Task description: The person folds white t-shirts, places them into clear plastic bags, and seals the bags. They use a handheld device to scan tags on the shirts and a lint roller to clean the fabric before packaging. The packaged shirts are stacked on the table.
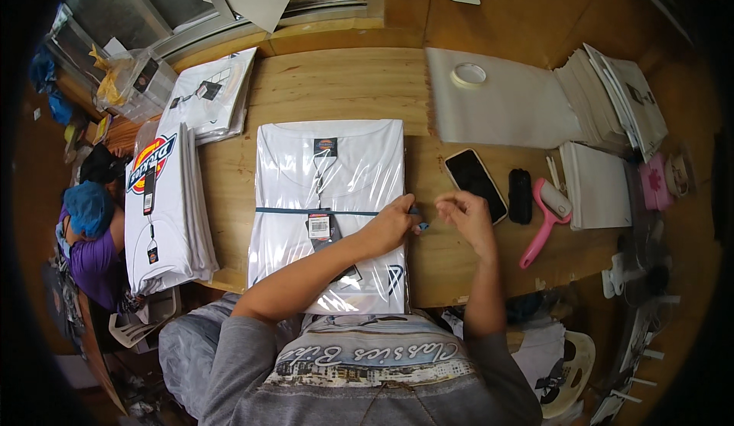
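Note:
A stack of folded white T-shirts (290, 174) in clear plastic bags lies on the table in front of me, with hang tags on top. A thin dark blue strap (287, 210) runs across its middle. At the stack's right edge my left hand (391, 223) is closed on the strap, and a bit of blue shows by its fingertips. My right hand (469, 218) is held just right of it, apart from the stack, fingers curled and pinched together. Whether anything thin is between them cannot be made out.
Folded white T-shirts (172, 212) and bagged ones (206, 93) stand at the left. Right are a phone (470, 178), black case (520, 197), pink lint roller (544, 223), plastic bags (505, 101) with a tape roll (468, 75) on them, and a white stack (600, 189).

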Motion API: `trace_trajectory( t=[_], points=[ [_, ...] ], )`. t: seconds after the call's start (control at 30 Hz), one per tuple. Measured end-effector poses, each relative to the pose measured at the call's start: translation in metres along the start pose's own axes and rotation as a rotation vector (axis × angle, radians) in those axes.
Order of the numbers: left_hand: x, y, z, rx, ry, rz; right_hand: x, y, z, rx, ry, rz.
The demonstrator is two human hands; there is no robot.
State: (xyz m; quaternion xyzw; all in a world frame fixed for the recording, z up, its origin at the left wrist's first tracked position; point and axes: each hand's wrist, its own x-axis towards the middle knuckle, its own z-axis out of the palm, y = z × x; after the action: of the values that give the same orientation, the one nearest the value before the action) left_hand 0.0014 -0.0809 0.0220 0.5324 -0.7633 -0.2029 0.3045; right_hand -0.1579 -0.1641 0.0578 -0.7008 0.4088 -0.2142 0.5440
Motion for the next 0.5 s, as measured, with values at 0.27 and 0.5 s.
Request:
trace_trajectory(
  t=[0.27, 0.5],
  points=[
    [-0.001, -0.007, 0.001, -0.046, 0.020, 0.076, 0.016, 0.009, 0.021, 0.042, -0.147, -0.400],
    [0.004, -0.006, -0.006, -0.097, 0.034, 0.092, 0.017, 0.021, 0.030, 0.043, 0.021, -0.447]
  ],
)
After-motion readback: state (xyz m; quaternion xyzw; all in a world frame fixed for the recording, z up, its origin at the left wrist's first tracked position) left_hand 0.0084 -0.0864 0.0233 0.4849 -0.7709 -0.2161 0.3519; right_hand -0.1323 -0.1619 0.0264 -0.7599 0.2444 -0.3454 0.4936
